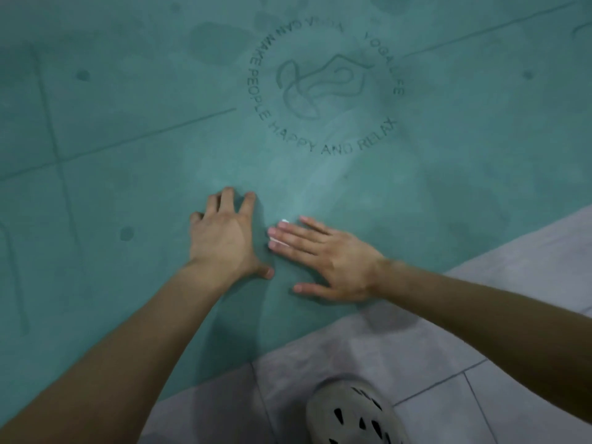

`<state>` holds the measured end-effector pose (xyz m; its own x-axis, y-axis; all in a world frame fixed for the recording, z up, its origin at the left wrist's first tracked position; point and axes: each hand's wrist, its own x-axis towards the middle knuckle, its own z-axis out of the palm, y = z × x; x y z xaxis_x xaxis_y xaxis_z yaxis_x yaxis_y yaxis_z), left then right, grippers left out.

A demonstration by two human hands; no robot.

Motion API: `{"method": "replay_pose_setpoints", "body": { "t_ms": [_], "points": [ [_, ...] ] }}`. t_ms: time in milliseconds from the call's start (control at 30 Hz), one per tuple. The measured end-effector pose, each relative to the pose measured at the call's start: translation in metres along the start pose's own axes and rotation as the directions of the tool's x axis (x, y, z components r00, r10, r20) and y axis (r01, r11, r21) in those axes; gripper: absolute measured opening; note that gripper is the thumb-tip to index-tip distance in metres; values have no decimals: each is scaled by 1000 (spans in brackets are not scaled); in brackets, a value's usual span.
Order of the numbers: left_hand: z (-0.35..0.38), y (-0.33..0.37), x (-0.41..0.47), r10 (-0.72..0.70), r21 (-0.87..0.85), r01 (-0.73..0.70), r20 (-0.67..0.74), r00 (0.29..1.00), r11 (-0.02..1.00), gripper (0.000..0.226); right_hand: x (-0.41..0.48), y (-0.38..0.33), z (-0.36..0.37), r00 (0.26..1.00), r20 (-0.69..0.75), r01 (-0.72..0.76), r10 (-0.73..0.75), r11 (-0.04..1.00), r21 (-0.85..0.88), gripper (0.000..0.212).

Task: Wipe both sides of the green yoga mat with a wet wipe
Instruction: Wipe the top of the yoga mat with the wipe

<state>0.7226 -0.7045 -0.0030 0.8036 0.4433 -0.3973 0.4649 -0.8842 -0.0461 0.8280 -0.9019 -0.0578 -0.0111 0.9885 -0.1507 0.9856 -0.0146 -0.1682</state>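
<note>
The green yoga mat [128, 129] lies flat and fills most of the view, with a round printed logo and guide lines on it. My left hand [224, 238] rests on the mat with fingers spread and slightly bent. Just right of it, my right hand [323, 261] presses flat on the mat with straight fingers. A small white bit of the wet wipe [282, 222] shows at and under its fingertips; the rest of it is hidden. Darker damp patches and a pale streak mark the mat above the hands.
The mat's near edge runs diagonally from bottom left to right. Beyond it lies grey tiled floor [480, 315]. A pale perforated clog [352, 415] on my foot stands on the tiles at the bottom.
</note>
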Motion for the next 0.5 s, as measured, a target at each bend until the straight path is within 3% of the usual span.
{"method": "replay_pose_setpoints", "body": {
  "t_ms": [33,67,100,167,200,233,267,300,367,433,467,500],
  "points": [
    [1,-2,1,14,7,-14,-1,1000,1000,155,-1,16,-3,999,-12,-38,38,999,-18,77],
    [1,-4,2,29,15,-29,1,1000,999,155,-1,37,-6,982,-33,-185,184,983,-16,75],
    [1,-5,3,42,20,-42,4,999,999,155,-2,60,-10,923,-66,-378,378,926,8,74],
    [1,-6,3,46,22,-46,0,999,999,154,-9,93,-16,714,-99,-686,693,721,94,77],
    [2,-6,2,42,24,-41,-9,999,999,153,-9,93,-14,635,-100,-754,766,643,135,80],
    [2,-5,1,41,26,-40,-17,999,999,153,-5,80,-13,610,-102,-767,785,618,172,82],
    [3,-4,0,45,28,-45,-24,999,999,152,1,57,-11,644,-102,-736,758,650,189,84],
    [4,-5,-1,51,30,-50,-30,998,998,151,6,28,-9,732,-101,-650,674,735,193,84],
    [5,-6,-3,59,37,-58,-41,997,998,150,7,-31,1,925,-50,-365,377,917,159,82],
    [6,-7,-4,64,40,-63,-41,997,997,149,-1,-42,2,981,-6,-192,193,980,54,75],
    [6,-6,-4,62,41,-61,-32,998,997,150,-7,-27,1,977,-20,-213,213,977,14,71],
    [5,-5,-4,60,43,-59,-22,998,997,150,-13,-6,1,943,-45,-331,330,944,-3,69]
  ]
}}
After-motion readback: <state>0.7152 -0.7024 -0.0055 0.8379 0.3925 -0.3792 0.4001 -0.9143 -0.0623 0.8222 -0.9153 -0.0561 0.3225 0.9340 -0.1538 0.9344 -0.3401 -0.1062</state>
